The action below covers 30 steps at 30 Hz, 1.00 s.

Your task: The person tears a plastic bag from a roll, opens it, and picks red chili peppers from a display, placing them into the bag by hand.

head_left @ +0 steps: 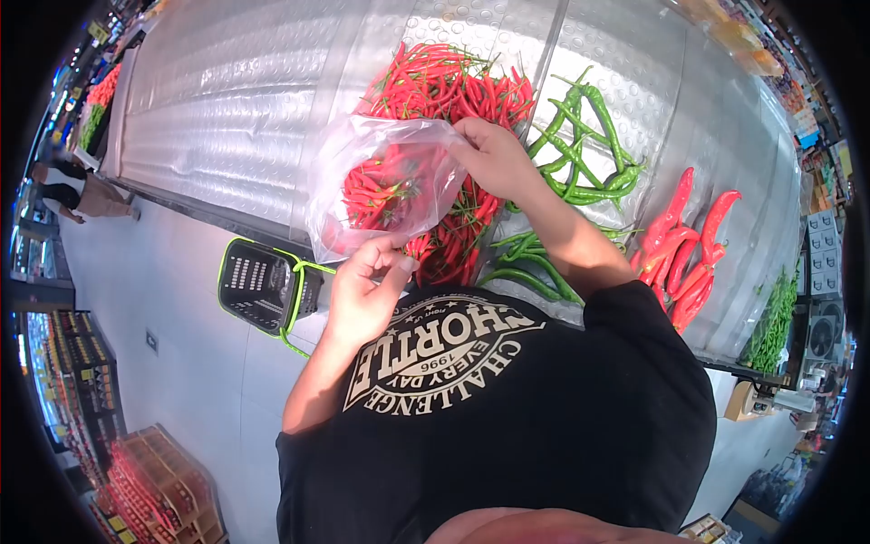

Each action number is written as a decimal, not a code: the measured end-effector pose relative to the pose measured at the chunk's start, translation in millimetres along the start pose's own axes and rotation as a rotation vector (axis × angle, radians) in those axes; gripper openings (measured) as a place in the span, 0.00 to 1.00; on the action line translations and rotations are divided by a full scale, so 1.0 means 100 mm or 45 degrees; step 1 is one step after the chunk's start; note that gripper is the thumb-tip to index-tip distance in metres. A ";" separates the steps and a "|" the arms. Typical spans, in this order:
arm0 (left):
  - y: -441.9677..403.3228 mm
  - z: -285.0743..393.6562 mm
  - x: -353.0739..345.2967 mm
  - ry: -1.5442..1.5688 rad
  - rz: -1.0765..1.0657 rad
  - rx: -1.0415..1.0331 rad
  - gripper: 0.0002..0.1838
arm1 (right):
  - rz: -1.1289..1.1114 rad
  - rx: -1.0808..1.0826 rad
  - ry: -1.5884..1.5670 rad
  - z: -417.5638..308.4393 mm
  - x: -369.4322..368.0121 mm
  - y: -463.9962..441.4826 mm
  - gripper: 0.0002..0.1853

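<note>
A clear plastic bag (331,186) is held with its mouth spread over the display shelf. Small red chili peppers (370,192) show within its mouth, and they look to be inside it. My right hand (494,159) grips the far right rim of the bag. At the near rim, my left hand (367,286) has thumb and fingers pinched on the plastic. Behind and to the right of the bag lies a heap of thin red chilies (444,82) with green stems. More of the heap reaches down between my hands, partly covered by the bag.
Long green peppers (589,136) lie right of the heap, with more green peppers (535,267) under my right forearm. Large red peppers (680,240) are farther right. A black shopping basket with a green rim (224,272) stands left of me. A person (86,192) is at far left.
</note>
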<state>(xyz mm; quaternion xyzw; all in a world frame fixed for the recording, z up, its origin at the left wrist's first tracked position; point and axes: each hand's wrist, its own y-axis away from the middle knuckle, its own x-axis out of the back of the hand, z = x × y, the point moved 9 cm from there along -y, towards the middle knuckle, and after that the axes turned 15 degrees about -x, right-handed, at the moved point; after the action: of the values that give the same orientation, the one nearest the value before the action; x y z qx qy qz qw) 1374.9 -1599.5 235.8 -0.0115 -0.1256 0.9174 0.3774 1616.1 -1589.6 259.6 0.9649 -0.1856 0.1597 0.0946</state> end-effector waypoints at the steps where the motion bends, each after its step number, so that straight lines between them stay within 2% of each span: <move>1: 0.00 -0.02 -0.01 0.000 -0.004 -0.003 0.14 | -0.065 -0.106 0.136 0.05 -0.01 -0.01 0.11; 5: -0.01 0.01 0.01 -0.046 0.016 -0.053 0.12 | 0.000 -0.099 0.243 0.14 0.07 -0.11 0.10; 7: -0.01 0.07 0.02 -0.059 0.019 -0.073 0.12 | 0.127 0.046 -0.109 0.05 0.13 -0.10 0.10; 10: -0.04 0.26 0.09 -0.096 0.083 -0.132 0.13 | 0.113 0.145 -0.213 -0.02 0.08 -0.07 0.10; 12: -0.13 0.72 0.19 -0.713 0.135 -0.555 0.17 | 0.162 0.209 -0.111 -0.11 0.07 -0.04 0.11; 13: -0.23 0.80 0.21 -0.714 0.134 -0.555 0.17 | 0.210 0.273 -0.006 -0.19 0.08 0.00 0.11; 14: -0.30 1.06 0.18 -1.058 0.162 -0.800 0.20 | 0.210 0.275 -0.008 -0.23 0.08 0.02 0.11; 15: -0.33 1.23 0.10 -1.404 0.188 -1.045 0.23 | 0.155 0.186 0.036 -0.22 0.04 0.02 0.13; 16: -0.40 1.23 0.12 -1.407 0.190 -1.046 0.23 | 0.098 0.098 0.079 -0.18 0.00 0.00 0.15; 18: -0.60 1.10 0.15 -1.622 0.098 -0.865 0.28 | 0.007 0.029 -0.023 -0.09 -0.04 -0.08 0.17; 19: -0.66 1.06 0.18 -1.628 0.100 -0.862 0.28 | -0.082 -0.046 -0.124 -0.01 -0.09 -0.14 0.19; 21: -0.79 0.87 0.21 -1.721 -0.017 -0.804 0.19 | -0.119 -0.074 -0.185 0.08 -0.13 -0.26 0.20; 22: -0.84 0.82 0.25 -1.726 -0.018 -0.805 0.19 | -0.149 -0.106 -0.244 0.10 -0.15 -0.28 0.21; 23: -0.91 0.67 0.33 -1.610 -0.070 -0.655 0.15 | -0.148 -0.104 -0.247 0.10 -0.15 -0.29 0.21; 24: -0.98 0.54 0.41 -1.491 -0.122 -0.508 0.13 | -0.220 -0.236 -0.455 0.16 -0.19 -0.31 0.21; 25: -1.02 0.54 0.45 -1.494 -0.125 -0.513 0.13 | -0.292 -0.368 -0.662 0.23 -0.24 -0.31 0.21; 26: -1.07 0.42 0.56 -1.126 -0.102 -0.345 0.14 | -0.290 -0.366 -0.666 0.25 -0.24 -0.34 0.21; 27: -1.12 0.28 0.64 -0.757 -0.077 -0.178 0.16 | -0.230 -0.241 -0.499 0.24 -0.21 -0.39 0.19; 28: -1.17 0.07 0.75 -0.550 -0.091 -0.066 0.20 | -0.171 -0.117 -0.330 0.19 -0.19 -0.41 0.17; 29: -1.20 0.09 0.82 -0.552 -0.093 -0.066 0.20 | -0.171 -0.117 -0.332 0.19 -0.19 -0.41 0.17; 30: -1.21 0.04 0.91 -0.358 -0.025 0.037 0.20 | -0.197 -0.151 -0.324 0.20 -0.23 -0.40 0.16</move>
<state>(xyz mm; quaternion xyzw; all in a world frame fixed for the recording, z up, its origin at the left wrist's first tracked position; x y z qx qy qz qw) 1393.2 -1454.6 275.5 0.1239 -0.1640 0.9079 0.3653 1617.2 -1550.4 228.1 0.9815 -0.1304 0.0171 0.1391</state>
